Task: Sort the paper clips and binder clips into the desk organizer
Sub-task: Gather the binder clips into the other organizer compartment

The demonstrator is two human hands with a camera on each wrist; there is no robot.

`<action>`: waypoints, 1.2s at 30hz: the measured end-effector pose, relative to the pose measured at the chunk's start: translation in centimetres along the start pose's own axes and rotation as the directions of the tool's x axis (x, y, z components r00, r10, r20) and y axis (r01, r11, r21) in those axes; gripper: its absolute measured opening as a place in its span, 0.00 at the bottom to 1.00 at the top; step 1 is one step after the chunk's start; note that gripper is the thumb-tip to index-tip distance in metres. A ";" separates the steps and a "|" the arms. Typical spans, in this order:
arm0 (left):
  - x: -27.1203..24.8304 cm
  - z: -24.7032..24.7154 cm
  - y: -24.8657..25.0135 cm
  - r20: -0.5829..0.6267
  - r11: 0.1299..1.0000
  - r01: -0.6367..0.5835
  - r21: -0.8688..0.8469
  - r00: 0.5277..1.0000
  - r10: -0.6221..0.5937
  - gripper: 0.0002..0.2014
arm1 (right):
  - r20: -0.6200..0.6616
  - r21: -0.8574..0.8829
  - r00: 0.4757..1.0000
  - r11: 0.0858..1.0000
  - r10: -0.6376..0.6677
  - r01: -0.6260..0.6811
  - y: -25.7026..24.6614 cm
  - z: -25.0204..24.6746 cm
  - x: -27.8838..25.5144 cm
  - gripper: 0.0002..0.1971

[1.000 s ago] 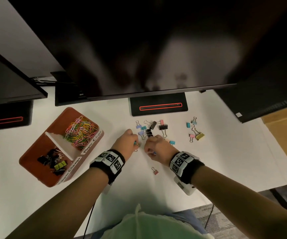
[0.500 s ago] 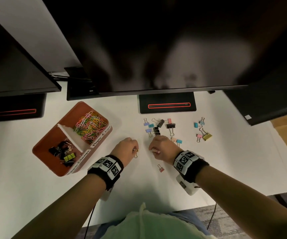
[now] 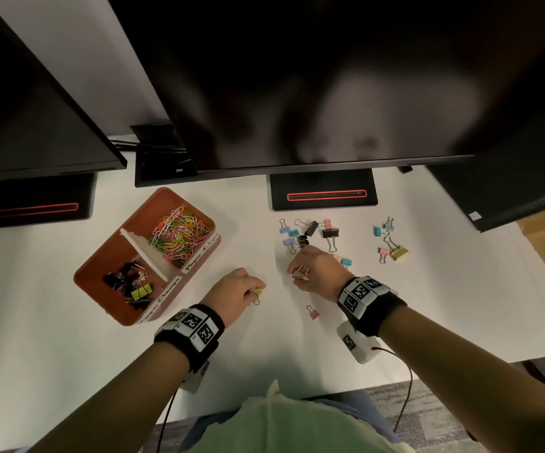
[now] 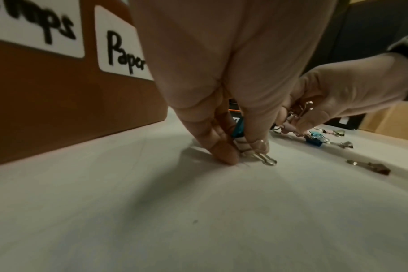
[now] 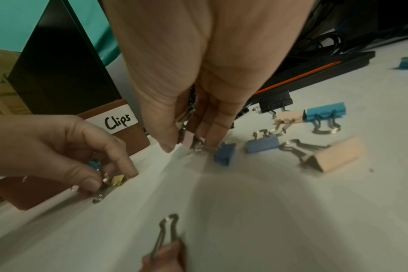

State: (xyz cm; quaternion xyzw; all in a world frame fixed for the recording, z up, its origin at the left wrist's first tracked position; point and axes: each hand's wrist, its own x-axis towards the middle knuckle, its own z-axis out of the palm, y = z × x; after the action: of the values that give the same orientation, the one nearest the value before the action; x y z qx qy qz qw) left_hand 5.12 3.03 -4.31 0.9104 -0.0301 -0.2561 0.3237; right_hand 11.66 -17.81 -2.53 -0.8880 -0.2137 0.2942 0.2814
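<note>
A brown desk organizer point(image 3: 94, 273) stands at the left, with coloured paper clips point(image 3: 179, 233) in its far compartment and binder clips point(image 3: 130, 284) in the near one. My left hand point(image 3: 254, 294) pinches a yellow binder clip point(image 5: 117, 181) together with a teal one point(image 4: 239, 127), fingertips down on the desk right of the organizer. My right hand point(image 3: 297, 274) grips a small bunch of binder clips point(image 5: 185, 119) at the near edge of the loose pile point(image 3: 310, 233). A pink clip point(image 3: 313, 312) lies alone nearer me.
More loose binder clips point(image 3: 390, 243) lie to the right. Monitor stands point(image 3: 323, 194) and dark screens overhang the back of the white desk point(image 3: 68, 371). The organizer's front carries labels point(image 4: 124, 53).
Both hands have drawn back from the pile toward me. The left hand now sits further from the pile and nearer the organizer, clips still in its fingers.
</note>
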 end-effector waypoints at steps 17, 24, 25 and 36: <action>-0.8 -0.8 1.0 -0.040 0.992 0.116 -0.050 0.992 -0.118 0.07 | -0.025 0.004 0.998 0.998 -0.057 0.057 -0.5 -0.2 -0.6 0.11; -7.4 -7.0 2.9 -0.390 0.970 0.005 -0.242 0.915 -0.102 0.08 | -0.037 0.027 0.943 0.943 -0.332 0.333 -6.9 -1.2 0.8 0.10; -8.5 -8.3 2.4 -0.446 0.967 0.025 -0.254 0.884 -0.140 0.08 | -0.040 0.045 0.928 0.928 -0.369 0.371 -8.6 -1.1 1.4 0.10; -13.0 -13.7 -5.3 -0.366 0.775 0.285 -0.565 0.755 -0.544 0.28 | 0.054 0.098 0.906 0.905 -0.420 0.414 -23.0 6.3 7.3 0.16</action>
State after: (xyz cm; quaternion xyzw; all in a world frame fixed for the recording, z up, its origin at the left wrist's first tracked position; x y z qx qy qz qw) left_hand -0.13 17.93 7.35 0.8183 0.3300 -0.0720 0.4651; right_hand 8.06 5.75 4.68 -0.7977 -0.3962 0.2687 0.3667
